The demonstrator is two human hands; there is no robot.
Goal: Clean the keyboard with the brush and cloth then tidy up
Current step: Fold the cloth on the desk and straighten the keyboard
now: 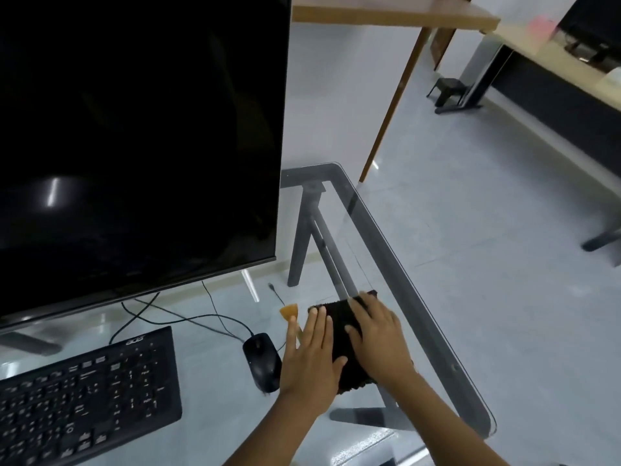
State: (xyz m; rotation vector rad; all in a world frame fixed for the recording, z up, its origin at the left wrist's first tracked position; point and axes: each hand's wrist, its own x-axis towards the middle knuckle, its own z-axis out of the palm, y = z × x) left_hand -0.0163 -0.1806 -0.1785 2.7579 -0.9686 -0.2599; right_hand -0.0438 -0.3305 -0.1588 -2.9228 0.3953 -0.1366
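Note:
A dark folded cloth (339, 322) lies on the glass desk (420, 297) near its right edge. My left hand (314, 354) rests flat on the cloth's left side, fingers spread. My right hand (378, 334) presses flat on the cloth's right side. A small brush (289, 312) with orange bristles and a pale handle lies just left of the cloth, its handle partly hidden under my left hand. The black keyboard (84, 398) sits at the lower left of the desk.
A black wired mouse (262, 359) lies between the keyboard and my left hand. A large dark monitor (134, 146) fills the upper left, with cables behind the keyboard. The desk's right edge runs close to the cloth. Wooden tables stand beyond.

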